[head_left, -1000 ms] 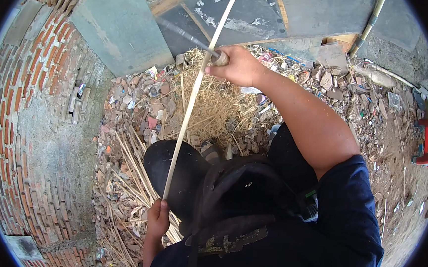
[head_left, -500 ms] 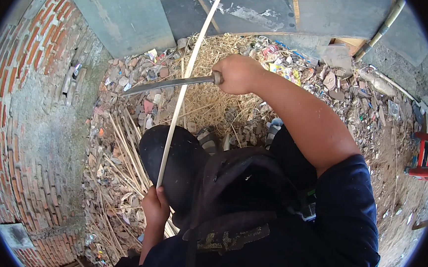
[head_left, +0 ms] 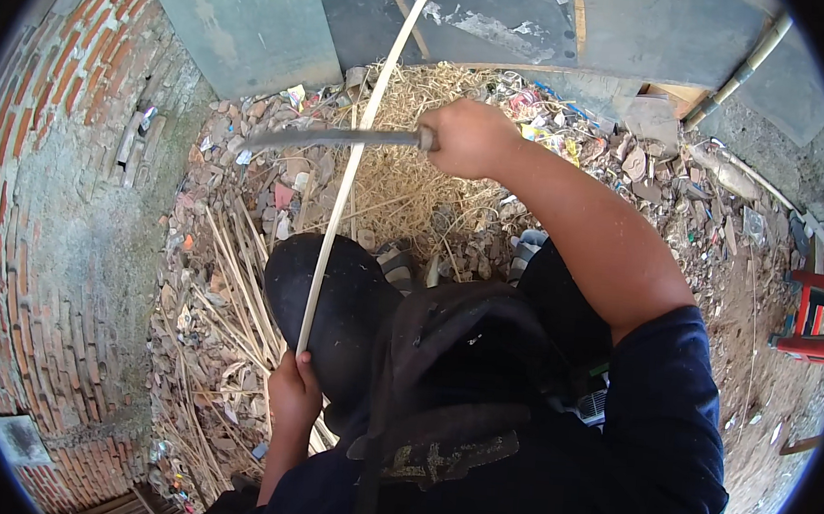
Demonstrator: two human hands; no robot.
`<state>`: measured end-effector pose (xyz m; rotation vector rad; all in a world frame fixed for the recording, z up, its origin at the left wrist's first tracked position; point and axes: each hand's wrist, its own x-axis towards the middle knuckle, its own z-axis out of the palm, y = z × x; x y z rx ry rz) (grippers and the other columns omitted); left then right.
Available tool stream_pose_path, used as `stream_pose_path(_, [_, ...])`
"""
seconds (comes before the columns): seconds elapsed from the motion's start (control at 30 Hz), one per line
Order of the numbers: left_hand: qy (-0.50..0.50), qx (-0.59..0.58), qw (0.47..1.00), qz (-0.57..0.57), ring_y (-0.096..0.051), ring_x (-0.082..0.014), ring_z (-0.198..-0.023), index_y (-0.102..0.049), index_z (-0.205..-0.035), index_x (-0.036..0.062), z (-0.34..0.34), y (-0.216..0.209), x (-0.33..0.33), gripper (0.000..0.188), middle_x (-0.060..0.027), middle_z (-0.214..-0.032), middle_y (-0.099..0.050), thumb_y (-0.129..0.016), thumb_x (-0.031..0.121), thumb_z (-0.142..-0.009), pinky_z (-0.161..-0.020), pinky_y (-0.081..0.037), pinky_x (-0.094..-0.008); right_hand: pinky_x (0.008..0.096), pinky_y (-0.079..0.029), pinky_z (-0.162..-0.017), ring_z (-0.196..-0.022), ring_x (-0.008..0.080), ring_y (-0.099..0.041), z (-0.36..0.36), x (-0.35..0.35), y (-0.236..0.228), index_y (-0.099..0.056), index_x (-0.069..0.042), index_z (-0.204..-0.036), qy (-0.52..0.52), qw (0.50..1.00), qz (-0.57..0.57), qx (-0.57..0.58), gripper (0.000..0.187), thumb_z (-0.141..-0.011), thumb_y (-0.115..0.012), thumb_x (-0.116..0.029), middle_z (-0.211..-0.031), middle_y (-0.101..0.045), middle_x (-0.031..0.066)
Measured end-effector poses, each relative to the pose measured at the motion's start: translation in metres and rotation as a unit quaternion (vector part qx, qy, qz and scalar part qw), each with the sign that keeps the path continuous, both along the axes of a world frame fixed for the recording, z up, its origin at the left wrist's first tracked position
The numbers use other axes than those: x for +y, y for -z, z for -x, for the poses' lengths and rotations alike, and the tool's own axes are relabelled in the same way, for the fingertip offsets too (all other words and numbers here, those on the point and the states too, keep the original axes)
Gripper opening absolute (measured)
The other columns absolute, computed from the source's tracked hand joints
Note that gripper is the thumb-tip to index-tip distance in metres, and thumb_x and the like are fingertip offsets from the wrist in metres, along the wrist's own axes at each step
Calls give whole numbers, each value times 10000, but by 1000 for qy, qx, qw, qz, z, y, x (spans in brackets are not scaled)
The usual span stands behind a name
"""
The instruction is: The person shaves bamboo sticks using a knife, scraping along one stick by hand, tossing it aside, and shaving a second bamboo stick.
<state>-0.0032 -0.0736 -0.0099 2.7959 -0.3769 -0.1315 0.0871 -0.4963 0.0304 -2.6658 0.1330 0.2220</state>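
Observation:
My right hand (head_left: 473,139) is closed round the handle of a long machete (head_left: 320,138), whose blade points left and is slightly blurred. The blade crosses a long pale bamboo strip (head_left: 341,200); whether it touches the strip I cannot tell. Beside my left knee, my left hand (head_left: 296,389) grips the strip's lower end, thumb along it. From there the strip slants up over my dark trouser leg and runs out past the upper edge. Under the blade, a heap of pale shavings (head_left: 421,196) covers the ground in front of my sandals (head_left: 397,264).
Several bamboo strips (head_left: 238,283) lie on the rubble to my left. A worn brick wall (head_left: 68,262) rises farther left, and grey panels (head_left: 486,23) stand ahead. Litter and broken stones (head_left: 639,158) spread to the right, with a red stool (head_left: 809,318) at the far right.
The machete's tip has swung up a little, so the blade lies more level. My right hand has shifted slightly right; my left hand keeps its grip on the strip.

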Motion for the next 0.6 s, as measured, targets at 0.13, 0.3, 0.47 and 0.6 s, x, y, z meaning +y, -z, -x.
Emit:
stream_pose_path(0.13, [4, -10, 1000, -7, -573, -489, -620, -496, -781, -12, 3, -4, -5, 394, -263, -618, -537, -458, 276, -1048, -542, -405, -510, 401, -575, -841, -948, 244, -706, 8, 32, -11, -720, -193, -1037, -88, 993, 78, 0, 200, -868, -617, -163, -962, -721, 57])
stream_pose_path(0.3, [20, -41, 999, -13, -569, -486, -598, -505, -790, -8, -6, 2, -8, 402, -256, -610, -537, -455, 293, -1052, -531, -401, -509, 419, -577, -836, -964, 217, -709, -9, -14, 10, -721, -205, -1042, -7, 996, 66, 53, 203, -891, -594, -158, -997, -724, 42])
stream_pose_path(0.47, [15, 11, 1000, -4, -566, -465, -571, -522, -816, -3, -2, -1, 2, 429, -234, -593, -536, -433, 336, -1063, -527, -399, -507, 423, -579, -828, -960, 224, -712, -5, 8, 2, -722, -215, -1057, -11, 999, 46, 1, 208, -893, -606, -160, -1012, -722, 54])
stream_pose_path(0.6, [12, 7, 1000, -18, -563, -463, -574, -512, -808, -6, 2, -8, 0, 428, -235, -594, -532, -431, 327, -1064, -532, -397, -511, 413, -588, -819, -959, 217, -711, 8, 43, -19, -703, -217, -1095, -152, 979, 128, 36, 200, -925, -608, -174, -991, -718, 52])
